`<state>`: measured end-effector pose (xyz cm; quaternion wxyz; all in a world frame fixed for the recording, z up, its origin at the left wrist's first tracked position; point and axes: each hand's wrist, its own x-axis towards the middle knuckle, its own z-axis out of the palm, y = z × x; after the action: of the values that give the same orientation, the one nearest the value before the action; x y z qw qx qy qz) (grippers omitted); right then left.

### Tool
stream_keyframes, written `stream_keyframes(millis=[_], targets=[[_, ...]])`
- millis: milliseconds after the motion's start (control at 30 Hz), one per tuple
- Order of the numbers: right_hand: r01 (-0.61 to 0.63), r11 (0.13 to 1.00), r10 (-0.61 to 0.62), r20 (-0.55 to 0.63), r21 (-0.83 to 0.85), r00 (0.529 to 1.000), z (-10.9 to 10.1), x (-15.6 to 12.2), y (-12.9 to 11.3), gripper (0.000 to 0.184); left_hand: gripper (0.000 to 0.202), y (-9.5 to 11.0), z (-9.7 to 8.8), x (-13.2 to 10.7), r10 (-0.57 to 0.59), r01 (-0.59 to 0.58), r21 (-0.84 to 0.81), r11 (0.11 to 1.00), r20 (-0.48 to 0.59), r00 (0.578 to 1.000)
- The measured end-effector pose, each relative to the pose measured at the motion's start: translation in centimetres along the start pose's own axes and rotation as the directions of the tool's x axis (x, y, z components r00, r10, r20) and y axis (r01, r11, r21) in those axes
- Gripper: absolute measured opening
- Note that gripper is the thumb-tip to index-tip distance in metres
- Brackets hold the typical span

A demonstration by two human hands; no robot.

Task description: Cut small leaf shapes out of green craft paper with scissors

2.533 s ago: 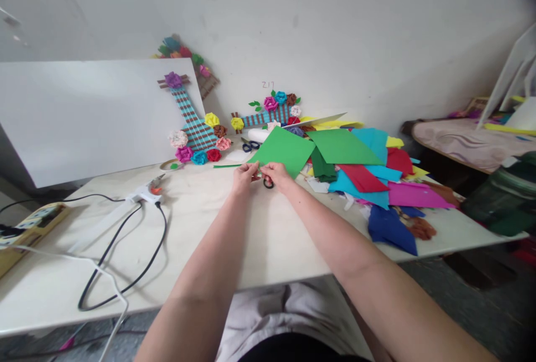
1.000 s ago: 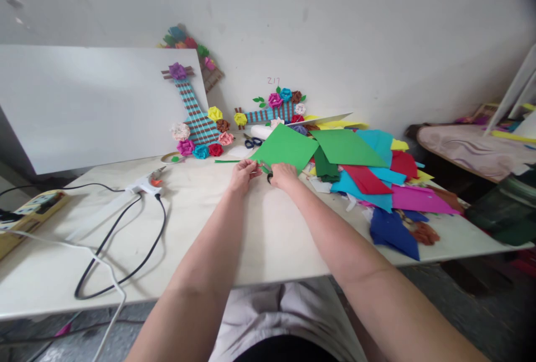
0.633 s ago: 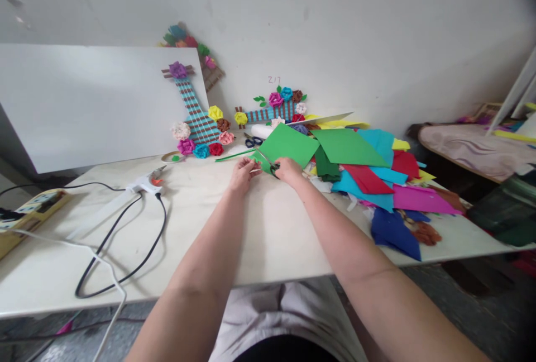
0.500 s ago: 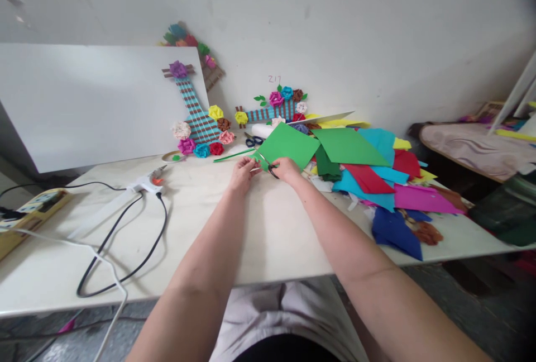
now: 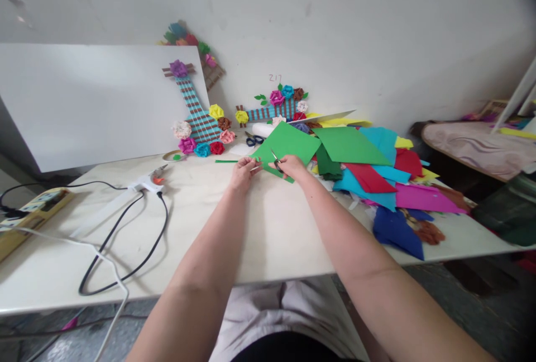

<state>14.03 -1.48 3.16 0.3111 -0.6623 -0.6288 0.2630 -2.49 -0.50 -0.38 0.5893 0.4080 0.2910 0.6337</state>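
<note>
A bright green paper sheet (image 5: 293, 143) lies at the far middle of the white table (image 5: 268, 233). My right hand (image 5: 292, 167) is closed on small scissors (image 5: 275, 161), whose blades point into the sheet's near edge. My left hand (image 5: 243, 172) pinches the sheet's left corner just beside the blades. A thin green paper strip (image 5: 226, 161) lies on the table to the left of that hand.
A heap of coloured paper sheets (image 5: 377, 172) covers the table's right side. Paper-flower guitar crafts (image 5: 196, 122) lean against the wall by a white board (image 5: 92, 99). Blue-handled scissors (image 5: 253, 140), a glue gun (image 5: 146, 183) with black cable (image 5: 125, 244) and a power strip (image 5: 33, 211) sit left.
The scissors moved forward along the green sheet's near edge, and a narrow band of green now shows below my right hand. The loose thin strip lies flat on the table again.
</note>
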Motion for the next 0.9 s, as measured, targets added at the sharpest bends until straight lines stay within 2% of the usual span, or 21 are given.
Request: stream_keyframes(millis=[100,200,267,467,600,733,900], targets=[[0.027,0.922,-0.077,0.114,0.385,0.991,0.4,-0.1,0.2,0.039,0.025,0.1,0.0,-0.1,0.002,-0.002,-0.001,1.000,0.007,1.000],[0.056,0.829,-0.208,0.214,0.556,0.955,0.7,-0.6,0.0,0.038,0.025,0.2,0.1,-0.2,0.004,-0.004,-0.004,1.000,0.008,1.000],[0.071,0.826,-0.246,0.246,0.559,0.938,0.9,-1.0,-0.3,0.036,0.025,0.2,0.0,-0.3,0.000,0.000,-0.008,1.000,0.006,1.000],[0.093,0.892,-0.227,0.260,0.443,0.938,1.5,-1.4,-0.8,0.032,0.019,0.1,-0.2,0.0,-0.011,0.012,-0.046,0.999,0.010,1.000],[0.125,0.893,-0.272,0.297,0.433,0.916,1.4,-1.5,-0.6,0.024,0.017,0.1,-0.3,0.0,-0.017,0.017,-0.097,0.995,0.008,1.000],[0.151,0.891,-0.306,0.321,0.429,0.896,1.2,-1.6,-0.5,0.020,0.015,0.2,-0.2,0.0,-0.025,0.025,-0.082,0.996,-0.001,1.000],[0.274,0.891,-0.384,0.278,0.360,0.881,1.3,-1.1,-0.2,0.022,0.015,0.4,-0.1,-0.1,-0.024,0.024,-0.068,0.997,0.002,1.000]])
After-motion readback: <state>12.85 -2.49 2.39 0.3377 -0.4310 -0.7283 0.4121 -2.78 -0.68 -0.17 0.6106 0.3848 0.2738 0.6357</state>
